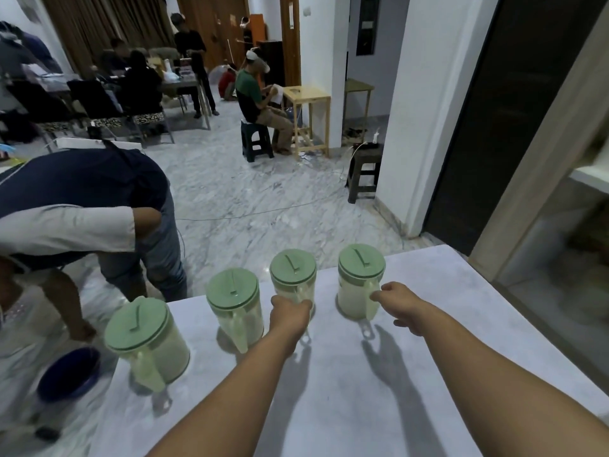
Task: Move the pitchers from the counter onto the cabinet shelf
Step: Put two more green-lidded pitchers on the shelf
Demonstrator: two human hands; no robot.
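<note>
Several pale green pitchers with green lids stand in a row along the far edge of the white counter [461, 341]. My left hand [290, 316] is closed around the handle of the third pitcher from the left [293, 273]. My right hand [400, 303] touches the handle of the rightmost pitcher [361, 275], thumb and fingers around it. The leftmost pitcher [146, 334] and the second pitcher [234, 300] stand untouched. The cabinet [553, 258] stands to the right, its glass front blurred.
A person [82, 199] bends over just beyond the counter's left end, above a dark blue bowl [69, 374] on the floor. Further back, a dark stool [364, 169], a wooden side table [308, 117] and seated people. A white pillar [428, 110] rises behind the counter.
</note>
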